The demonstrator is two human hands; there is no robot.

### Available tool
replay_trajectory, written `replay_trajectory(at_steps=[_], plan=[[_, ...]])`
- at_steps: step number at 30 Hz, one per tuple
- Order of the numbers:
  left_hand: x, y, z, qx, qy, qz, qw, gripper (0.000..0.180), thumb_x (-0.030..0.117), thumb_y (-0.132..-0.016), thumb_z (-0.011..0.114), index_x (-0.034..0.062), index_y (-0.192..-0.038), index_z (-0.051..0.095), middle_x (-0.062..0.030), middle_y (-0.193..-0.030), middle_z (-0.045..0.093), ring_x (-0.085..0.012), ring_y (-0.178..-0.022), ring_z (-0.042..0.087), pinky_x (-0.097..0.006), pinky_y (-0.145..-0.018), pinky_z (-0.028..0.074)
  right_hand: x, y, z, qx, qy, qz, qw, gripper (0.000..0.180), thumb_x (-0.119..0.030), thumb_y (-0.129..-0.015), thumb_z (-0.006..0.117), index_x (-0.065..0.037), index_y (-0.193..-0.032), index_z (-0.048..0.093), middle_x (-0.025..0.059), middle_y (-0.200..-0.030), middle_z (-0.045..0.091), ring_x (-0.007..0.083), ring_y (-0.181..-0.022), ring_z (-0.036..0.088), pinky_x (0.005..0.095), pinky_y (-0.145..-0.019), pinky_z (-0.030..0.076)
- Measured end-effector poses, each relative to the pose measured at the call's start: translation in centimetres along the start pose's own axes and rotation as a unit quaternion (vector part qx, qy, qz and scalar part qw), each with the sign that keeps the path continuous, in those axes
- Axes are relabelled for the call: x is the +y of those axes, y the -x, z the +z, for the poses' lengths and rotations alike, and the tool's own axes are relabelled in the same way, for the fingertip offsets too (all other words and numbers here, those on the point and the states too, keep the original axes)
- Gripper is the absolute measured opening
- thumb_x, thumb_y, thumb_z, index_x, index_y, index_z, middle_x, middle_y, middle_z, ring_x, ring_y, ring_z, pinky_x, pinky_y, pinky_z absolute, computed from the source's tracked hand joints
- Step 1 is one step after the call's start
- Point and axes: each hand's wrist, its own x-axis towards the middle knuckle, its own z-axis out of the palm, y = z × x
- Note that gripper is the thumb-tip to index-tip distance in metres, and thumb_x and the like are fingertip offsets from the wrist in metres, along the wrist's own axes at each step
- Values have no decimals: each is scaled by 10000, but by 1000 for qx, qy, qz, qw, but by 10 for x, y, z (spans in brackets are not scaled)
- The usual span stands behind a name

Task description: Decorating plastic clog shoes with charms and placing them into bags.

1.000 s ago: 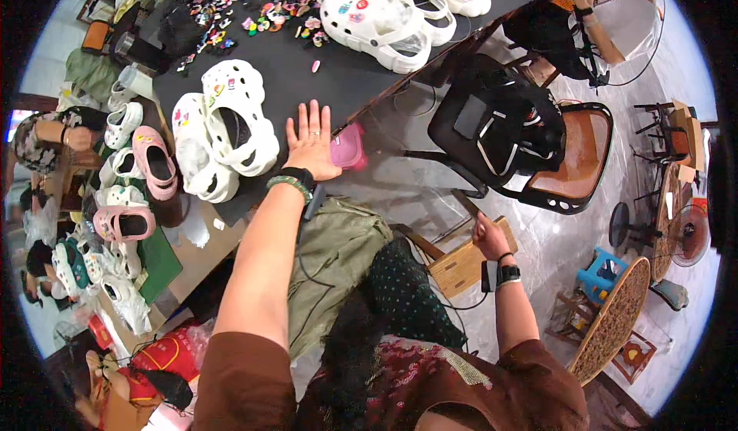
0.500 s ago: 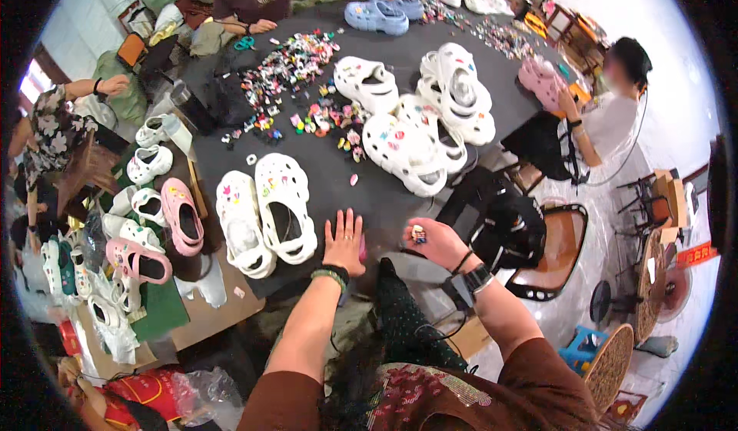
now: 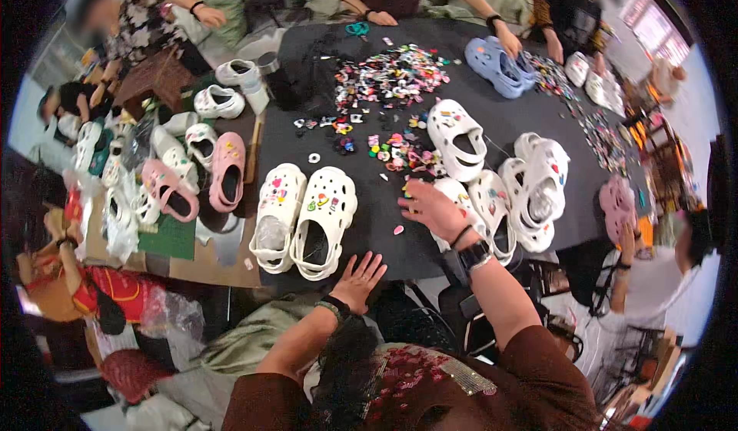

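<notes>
My left hand [image 3: 359,283] rests with spread fingers at the near edge of the dark table, just below a pair of white clogs [image 3: 336,204] fitted with colourful charms. My right hand [image 3: 437,209] reaches over the table, its fingers apart and pointing left; I see nothing held in it. It partly covers a white clog [image 3: 492,200] in the group on the right. Just beyond the fingers lies a small pile of loose shoe charms [image 3: 403,153], and a single pink charm [image 3: 398,230] lies nearer to me.
A larger heap of charms [image 3: 392,77] spreads farther back. Pink clogs [image 3: 227,171] and white ones crowd the left side. Across the table, a co-worker's hand [image 3: 506,40] touches blue clogs [image 3: 492,62]. At the right, another person holds a pink clog [image 3: 617,208].
My right hand has moved from beyond the table edge to over the table near the charms. The small figure charm seen in it is no longer visible. The view has turned rightward.
</notes>
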Motion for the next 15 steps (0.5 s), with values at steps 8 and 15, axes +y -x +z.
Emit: replay_trajectory(at_steps=[8,15], plan=[[0,3,5,42,76,-10,996,1088,263,-575,733,94,-1470,138,-167,-1534,74,-335,-1424,27,-526,-1120,16,24,74,-31,-80,498,73,860,267,-236,-901,559,-32,-1070,596,97,-938,659,169,-854,649,281,-743,496],[2,-2,-5,1,60,-23,998,1123,296,-558,741,121,-1477,118,-141,-1536,93,-307,-1426,36,-508,-1129,8,-2,120,-28,-94,607,68,786,255,-199,-884,588,-32,-1076,587,121,-883,662,201,-785,650,319,-675,507]])
